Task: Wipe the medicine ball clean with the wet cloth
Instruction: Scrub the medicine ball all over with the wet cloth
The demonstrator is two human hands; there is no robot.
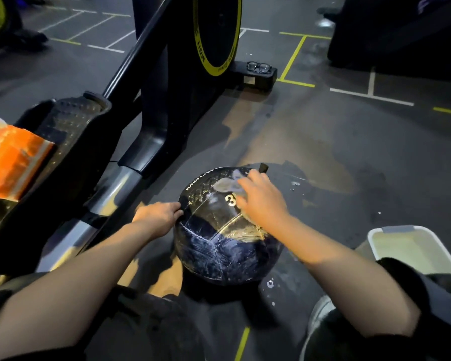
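Note:
A black medicine ball with white lettering and a gold number sits on the dark gym floor in front of me, its surface wet and streaked. My right hand presses a pale wet cloth flat against the ball's upper far side; part of the cloth pokes out past my fingers. My left hand grips the ball's left side at a black strap handle. A second strap handle sticks up at the ball's far edge.
A black exercise machine frame with a yellow-rimmed wheel stands close on the left. Eyeglasses lie on its base. An orange packet is at far left. A white tub sits at right. Wet patches mark the floor.

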